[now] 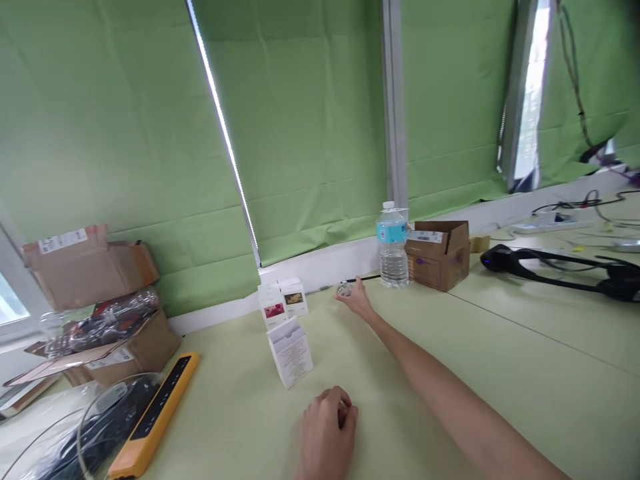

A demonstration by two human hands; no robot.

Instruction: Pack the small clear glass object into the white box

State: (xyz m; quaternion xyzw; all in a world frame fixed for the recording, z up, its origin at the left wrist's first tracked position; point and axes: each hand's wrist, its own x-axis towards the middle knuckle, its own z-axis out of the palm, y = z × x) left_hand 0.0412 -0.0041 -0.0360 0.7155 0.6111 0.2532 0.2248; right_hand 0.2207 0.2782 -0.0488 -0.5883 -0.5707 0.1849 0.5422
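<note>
fingers (350, 293) on small clear object (344, 289)

Pale yellow-green table (525, 360). Brighter green blinds (310, 120) behind, creased. White small boxes (283, 300), one with a red picture, one with a brownish-gold one; white box (290, 351) in front, grey print. Clear water bottle (393, 245), blue label, white cap. Brown cardboard box (440, 255), white sticker. Orange-yellow device (155, 417) with black face. Black headset (560, 267) far right.
</note>
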